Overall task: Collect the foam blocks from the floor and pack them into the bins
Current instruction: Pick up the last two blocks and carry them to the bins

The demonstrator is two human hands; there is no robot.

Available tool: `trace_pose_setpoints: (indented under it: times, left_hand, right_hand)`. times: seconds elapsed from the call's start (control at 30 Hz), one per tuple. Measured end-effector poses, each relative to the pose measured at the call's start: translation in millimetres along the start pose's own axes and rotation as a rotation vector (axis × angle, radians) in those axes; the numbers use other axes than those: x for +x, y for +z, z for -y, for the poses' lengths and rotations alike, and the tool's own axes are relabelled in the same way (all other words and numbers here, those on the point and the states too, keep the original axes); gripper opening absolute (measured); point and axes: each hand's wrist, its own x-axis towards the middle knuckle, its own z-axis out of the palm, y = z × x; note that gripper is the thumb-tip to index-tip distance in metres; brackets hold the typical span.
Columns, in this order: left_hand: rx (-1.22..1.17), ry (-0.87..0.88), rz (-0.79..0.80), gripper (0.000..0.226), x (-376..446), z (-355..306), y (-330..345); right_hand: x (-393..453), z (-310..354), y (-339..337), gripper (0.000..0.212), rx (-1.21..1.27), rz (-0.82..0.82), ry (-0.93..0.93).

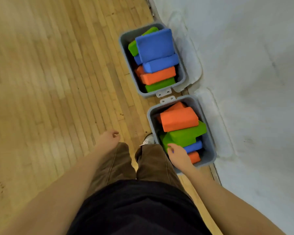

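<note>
Head view: two grey bins, far bin (124, 48) and near bin (210, 146), sit on the wooden floor (49, 82) beside a white wall, both packed with foam blocks (178, 119). Right hand (179, 156) hangs over the near bin, its grip unclear; left hand (109, 139) hangs loosely curled, holding nothing.

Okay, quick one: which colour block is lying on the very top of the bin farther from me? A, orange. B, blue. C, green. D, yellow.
B: a large blue block lies across the top of the far bin, with green and orange blocks underneath and beside it.
</note>
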Motion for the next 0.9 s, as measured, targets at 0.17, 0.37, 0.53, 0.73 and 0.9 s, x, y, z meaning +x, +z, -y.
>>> trace_pose_setpoints:
  times: [0.17, 0.37, 0.53, 0.73, 0.9]
  left_hand:
    - [-0.3, -0.159, -0.103, 0.038, -44.2, 86.5, -4.0]
    - [-0.628, -0.325, -0.283, 0.035, -95.3, 165.0, 23.7]
    - [-0.822, -0.467, -0.355, 0.033, -147.2, 246.0, 52.3]
    - [-1.001, -0.693, -0.483, 0.033, -232.1, 359.3, 97.7]
    - [-1.221, -0.847, -0.618, 0.035, -287.3, 426.7, 125.9]
  right_hand:
    - [12.2, 44.5, 8.0, 0.034, -0.342, 0.137, -0.192]
    - [16.4, 139.6, 46.5, 0.039, -0.681, 0.271, -0.407]
    - [-22.2, 211.9, 130.4, 0.039, -0.73, 0.317, -0.564]
    - [-102.8, 259.3, 285.3, 0.037, -0.759, 0.435, -0.763]
    - [-151.8, 278.7, 396.4, 0.035, -0.868, 0.507, -0.865]
